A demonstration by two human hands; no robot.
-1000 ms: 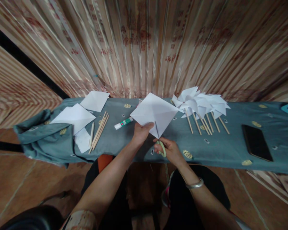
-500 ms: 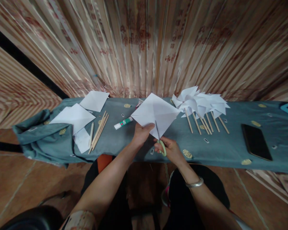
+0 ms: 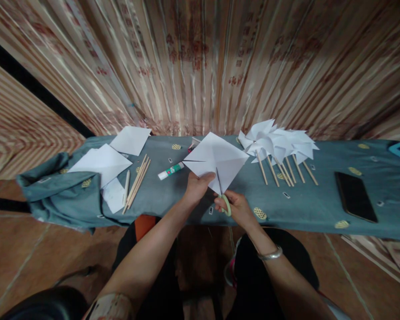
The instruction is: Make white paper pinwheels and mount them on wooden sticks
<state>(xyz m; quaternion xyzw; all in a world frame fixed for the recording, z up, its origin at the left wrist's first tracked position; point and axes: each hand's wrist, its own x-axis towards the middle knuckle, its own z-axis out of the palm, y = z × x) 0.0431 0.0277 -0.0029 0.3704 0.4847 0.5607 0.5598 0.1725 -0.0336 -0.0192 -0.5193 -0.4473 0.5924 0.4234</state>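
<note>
The paper sheet [image 3: 225, 155], a white square with one corner toward you, sits in your left hand [image 3: 197, 186] over the cloth-covered table [image 3: 306, 206], its left corner just beside the glue stick [image 3: 171, 171]. Your left thumb presses on top; the fingers seem to support it from below, though they are hidden. Your right hand [image 3: 239, 208] is wrapped round the handles of the scissors [image 3: 228, 206], the blades at the near corner. Expect the sheet to be very light, flexible, easily creased, and likeliest to tear where the slit from its left corner ends. Pinch it lightly near the middle, clear of the blades.
</note>
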